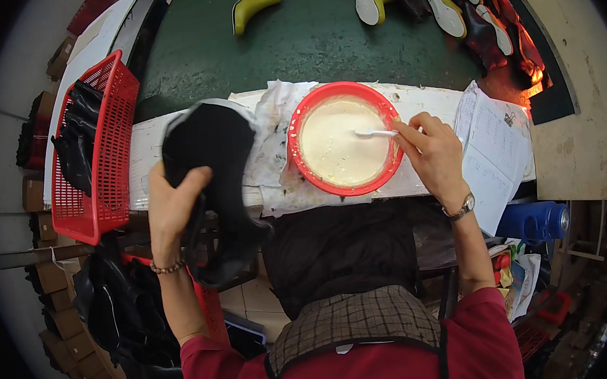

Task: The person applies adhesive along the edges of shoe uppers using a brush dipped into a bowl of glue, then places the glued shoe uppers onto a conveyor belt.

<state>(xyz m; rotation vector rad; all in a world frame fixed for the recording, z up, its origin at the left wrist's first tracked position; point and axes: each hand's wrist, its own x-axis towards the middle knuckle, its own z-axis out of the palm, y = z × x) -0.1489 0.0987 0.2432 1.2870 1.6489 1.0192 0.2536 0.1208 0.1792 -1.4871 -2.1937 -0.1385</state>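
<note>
Left hand (169, 206) is clamped on a black boot (213, 143) over the white table's (145, 155) near edge; right hand (435, 154) pinches a white stick (379, 133) over the red bowl (350, 189), probably dodging the creamy liquid (334, 141).

The black boot (225, 146) looks of matt rubber, the red bowl (342, 87) of smooth plastic, and the pale liquid (335, 144) inside it is slightly shiny. The red basket (113, 169) is of perforated plastic, while the cloth (270, 124) appears soft and wrinkled, with stains. The sheets (497, 153) are plain matt paper, and the wristwatch (468, 203) has shiny metal.
</note>
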